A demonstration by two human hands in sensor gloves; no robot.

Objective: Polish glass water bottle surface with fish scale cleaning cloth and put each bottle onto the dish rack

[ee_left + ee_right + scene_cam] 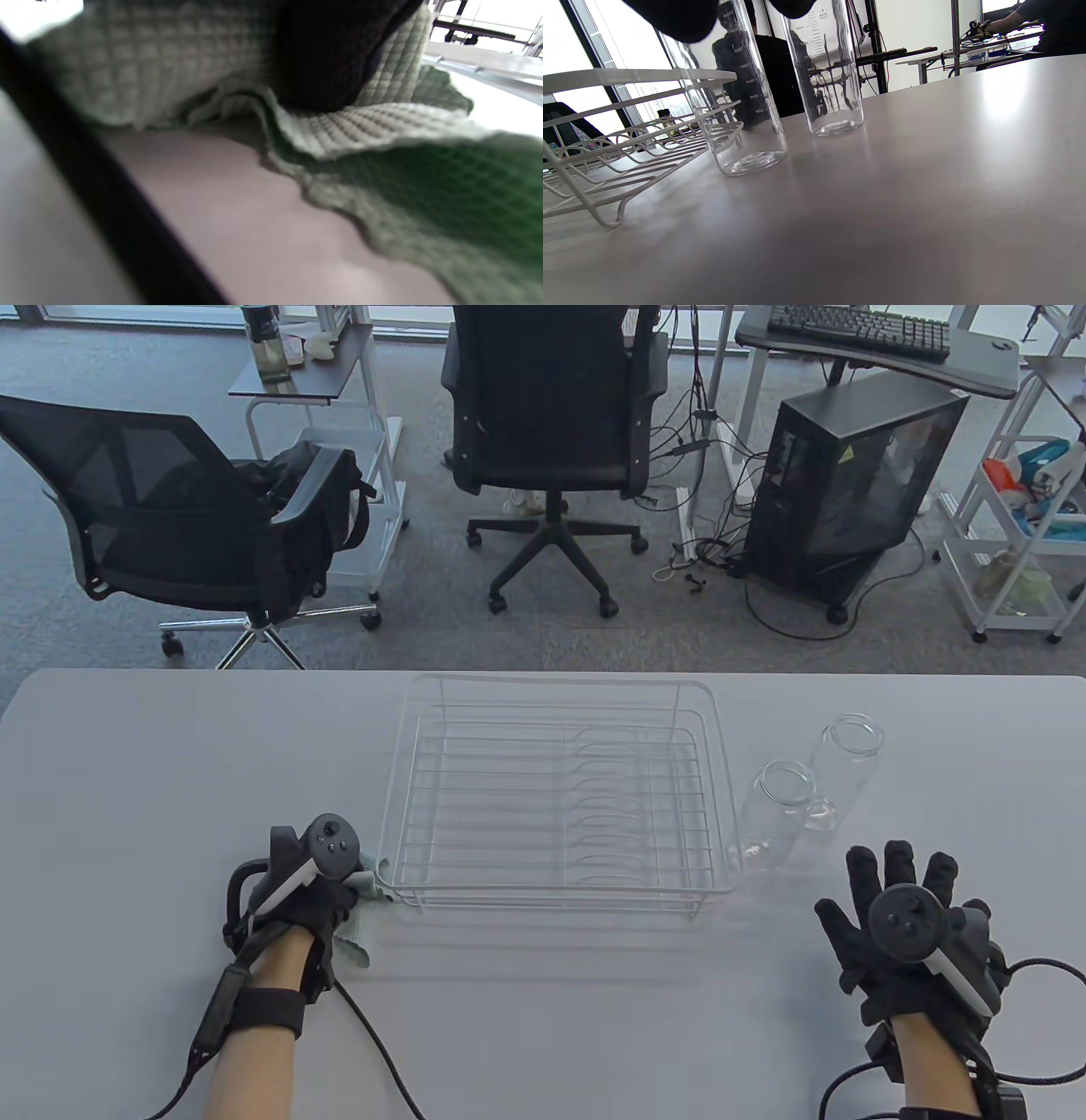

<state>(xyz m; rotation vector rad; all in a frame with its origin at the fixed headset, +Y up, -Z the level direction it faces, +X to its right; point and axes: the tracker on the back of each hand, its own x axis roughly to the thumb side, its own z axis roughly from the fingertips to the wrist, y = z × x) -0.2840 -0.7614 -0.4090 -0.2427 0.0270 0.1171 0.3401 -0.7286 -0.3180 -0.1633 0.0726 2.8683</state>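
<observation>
Two clear glass bottles stand upright to the right of the white wire dish rack [551, 806]: the nearer bottle [774, 819] [736, 106] close to the rack's corner, the farther bottle [840, 768] [827, 72] behind it. My right hand [891, 899] hovers open with fingers spread, just short of the nearer bottle and touching nothing. My left hand [327, 891] rests at the rack's front left corner with its fingers curled on the pale green cleaning cloth [361, 920] [382, 127], which lies bunched on the table.
The rack [628, 140] holds nothing. The grey table [543, 1027] stretches bare in front of the rack. Glove cables trail toward the front edge. Office chairs, a computer tower and shelves stand beyond the far edge.
</observation>
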